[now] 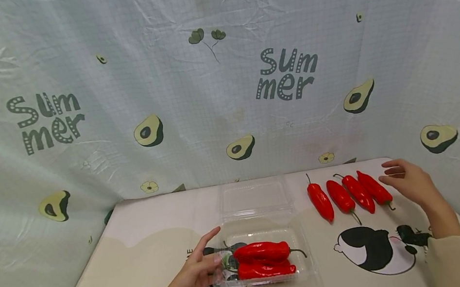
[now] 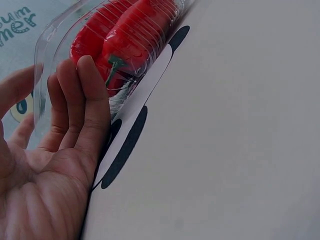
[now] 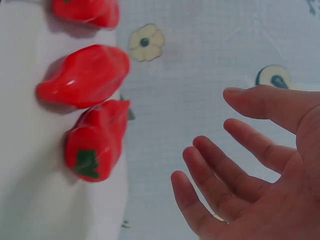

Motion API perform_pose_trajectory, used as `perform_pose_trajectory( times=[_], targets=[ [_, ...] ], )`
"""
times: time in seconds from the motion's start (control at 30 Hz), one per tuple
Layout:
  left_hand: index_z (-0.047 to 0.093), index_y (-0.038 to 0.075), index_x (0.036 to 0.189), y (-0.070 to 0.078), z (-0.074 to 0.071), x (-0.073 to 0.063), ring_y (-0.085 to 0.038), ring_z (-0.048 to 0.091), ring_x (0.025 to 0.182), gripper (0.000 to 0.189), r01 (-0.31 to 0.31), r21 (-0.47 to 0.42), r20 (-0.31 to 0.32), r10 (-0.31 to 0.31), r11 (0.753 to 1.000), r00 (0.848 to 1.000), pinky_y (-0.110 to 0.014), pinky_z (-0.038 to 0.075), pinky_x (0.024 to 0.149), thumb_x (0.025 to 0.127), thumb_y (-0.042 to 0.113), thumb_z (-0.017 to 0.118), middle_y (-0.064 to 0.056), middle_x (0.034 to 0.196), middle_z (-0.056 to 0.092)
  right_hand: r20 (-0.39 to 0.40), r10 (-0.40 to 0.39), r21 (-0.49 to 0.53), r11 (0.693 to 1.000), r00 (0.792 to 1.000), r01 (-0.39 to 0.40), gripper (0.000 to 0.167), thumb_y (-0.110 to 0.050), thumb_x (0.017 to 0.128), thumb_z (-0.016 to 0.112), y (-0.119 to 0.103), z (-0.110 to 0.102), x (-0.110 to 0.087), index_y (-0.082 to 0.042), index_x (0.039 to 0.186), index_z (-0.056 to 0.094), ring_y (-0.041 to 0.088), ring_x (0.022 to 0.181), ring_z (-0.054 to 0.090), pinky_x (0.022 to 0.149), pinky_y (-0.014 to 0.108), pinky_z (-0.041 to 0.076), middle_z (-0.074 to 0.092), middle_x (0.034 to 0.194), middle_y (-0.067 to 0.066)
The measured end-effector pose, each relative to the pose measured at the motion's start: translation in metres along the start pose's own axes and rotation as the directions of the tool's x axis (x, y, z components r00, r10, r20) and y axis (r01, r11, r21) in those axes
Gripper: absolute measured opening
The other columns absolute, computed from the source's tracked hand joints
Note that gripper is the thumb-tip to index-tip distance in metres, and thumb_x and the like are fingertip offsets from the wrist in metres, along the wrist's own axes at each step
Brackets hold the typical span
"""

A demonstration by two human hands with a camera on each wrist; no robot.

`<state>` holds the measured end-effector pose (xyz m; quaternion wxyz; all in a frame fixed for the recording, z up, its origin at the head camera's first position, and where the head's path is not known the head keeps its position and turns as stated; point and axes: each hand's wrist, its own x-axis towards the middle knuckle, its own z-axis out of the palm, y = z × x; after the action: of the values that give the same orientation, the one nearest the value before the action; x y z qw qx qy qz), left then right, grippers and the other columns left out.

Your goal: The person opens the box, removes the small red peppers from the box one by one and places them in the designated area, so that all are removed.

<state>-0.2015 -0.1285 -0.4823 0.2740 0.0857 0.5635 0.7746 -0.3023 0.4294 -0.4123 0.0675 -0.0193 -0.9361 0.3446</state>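
A clear plastic container (image 1: 298, 232) stands on the table with its lid (image 1: 255, 196) folded open toward the back. Long red peppers (image 1: 260, 253) lie sideways inside it, green stems pointing both ways. At the container's left end, my left hand (image 1: 193, 273) holds the rim and side wall, thumb over the edge. The left wrist view shows bent fingers (image 2: 92, 100) against the clear wall. Several more red peppers (image 1: 341, 196) form a row at the back right. Just right of that row hovers my right hand (image 1: 409, 182), fingers loosely spread, holding nothing.
The table (image 1: 139, 254) bears a pale cover with panda prints (image 1: 375, 250). A light curtain (image 1: 188, 95) printed with avocados and the word summer hangs behind the table's back edge and along the sides.
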Motion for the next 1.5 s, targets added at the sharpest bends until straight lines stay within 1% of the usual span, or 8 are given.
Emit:
perform_pose_trajectory(
  times=[0.3, 0.57, 0.8, 0.93, 1.1, 1.37, 1.5],
  targets=[
    [0.01, 0.035, 0.164, 0.0, 0.0, 0.001, -0.01, 0.058, 0.081, 0.073, 0.002, 0.0, -0.001, -0.002, 1.0, 1.0, -0.025, 0.052, 0.079, 0.107, 0.007, 0.047, 0.004, 0.089, 0.057, 0.024, -0.067, 0.014, 0.998, 0.997, 0.067, 0.064, -0.03, 0.103, 0.06, -0.028, -0.005, -0.004, 0.008, 0.15, 0.037, 0.057, 0.127, 0.05, 0.096, 0.068, 0.051, 0.048, 0.142, 0.04],
    [0.01, 0.035, 0.164, -0.001, -0.001, 0.001, -0.01, 0.058, 0.08, 0.075, 0.001, -0.001, -0.005, -0.001, 1.0, 1.0, -0.026, 0.052, 0.078, 0.106, 0.008, 0.049, 0.004, 0.087, 0.057, 0.039, -0.135, 0.025, 0.991, 0.99, 0.134, 0.063, -0.03, 0.103, 0.062, -0.044, -0.004, -0.008, 0.006, 0.149, 0.038, 0.055, 0.126, 0.051, 0.097, 0.068, 0.05, 0.051, 0.14, 0.038],
    [0.009, 0.034, 0.164, -0.001, -0.001, 0.002, -0.01, 0.058, 0.081, 0.074, 0.0, 0.002, 0.0, 0.0, 1.0, 1.0, -0.025, 0.052, 0.079, 0.107, 0.008, 0.047, 0.004, 0.088, 0.058, 0.059, -0.171, 0.034, 0.985, 0.984, 0.169, 0.063, -0.029, 0.101, 0.064, -0.06, -0.001, -0.012, 0.003, 0.15, 0.04, 0.054, 0.128, 0.051, 0.098, 0.068, 0.05, 0.052, 0.141, 0.036],
    [0.009, 0.034, 0.164, 0.0, -0.001, 0.001, -0.01, 0.058, 0.08, 0.074, 0.002, 0.004, -0.002, -0.002, 1.0, 1.0, -0.026, 0.052, 0.078, 0.107, 0.008, 0.047, 0.004, 0.088, 0.058, 0.074, -0.203, 0.064, 0.978, 0.976, 0.198, 0.063, -0.027, 0.101, 0.065, -0.068, 0.003, -0.014, 0.002, 0.15, 0.04, 0.053, 0.129, 0.051, 0.1, 0.068, 0.048, 0.052, 0.142, 0.035],
    [0.009, 0.034, 0.164, 0.0, -0.001, 0.001, -0.01, 0.058, 0.081, 0.074, 0.004, 0.006, -0.004, -0.004, 1.0, 1.0, -0.025, 0.052, 0.078, 0.107, 0.008, 0.047, 0.004, 0.089, 0.058, 0.079, -0.256, 0.104, 0.963, 0.963, 0.248, 0.059, -0.022, 0.1, 0.065, -0.078, 0.008, -0.017, 0.002, 0.149, 0.042, 0.051, 0.129, 0.052, 0.099, 0.066, 0.051, 0.054, 0.142, 0.033],
    [0.011, 0.034, 0.164, -0.001, 0.0, 0.001, -0.008, 0.056, 0.079, 0.073, -0.002, 0.024, -0.024, 0.002, 1.0, 1.0, -0.024, 0.05, 0.077, 0.106, 0.008, 0.048, 0.005, 0.087, 0.056, 0.122, -0.26, 0.121, 0.962, 0.958, 0.245, 0.06, -0.025, 0.099, 0.067, -0.089, 0.018, -0.018, -0.002, 0.149, 0.042, 0.049, 0.129, 0.053, 0.097, 0.06, 0.055, 0.055, 0.143, 0.03],
    [0.013, 0.034, 0.164, -0.001, 0.0, 0.001, -0.008, 0.055, 0.079, 0.073, -0.004, 0.032, -0.037, 0.005, 0.999, 0.999, -0.024, 0.048, 0.076, 0.106, 0.008, 0.048, 0.006, 0.088, 0.054, 0.135, -0.279, 0.135, 0.956, 0.951, 0.262, 0.059, -0.023, 0.099, 0.067, -0.094, 0.022, -0.02, -0.002, 0.149, 0.043, 0.049, 0.129, 0.054, 0.097, 0.06, 0.055, 0.056, 0.142, 0.03]
  ],
)
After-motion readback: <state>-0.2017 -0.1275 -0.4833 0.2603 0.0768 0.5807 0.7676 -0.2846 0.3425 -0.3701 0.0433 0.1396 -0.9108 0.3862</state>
